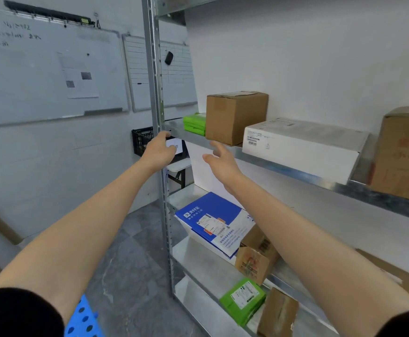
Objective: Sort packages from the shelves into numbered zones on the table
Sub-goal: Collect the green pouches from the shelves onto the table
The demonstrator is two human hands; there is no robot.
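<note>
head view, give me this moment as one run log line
phase: reach to shelf | left hand: open, at shelf post | right hand: open, empty, below brown box | contact: none yet

upper shelf – flat packs left | box middle | carton right

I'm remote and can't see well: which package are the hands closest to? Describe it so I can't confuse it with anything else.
Find the metal shelf at hand height. Near its left end stands a plain brown cardboard box, above the open right hand. It is taller than its neighbours: flat green packets on its left, a long white box on its right.
</note>
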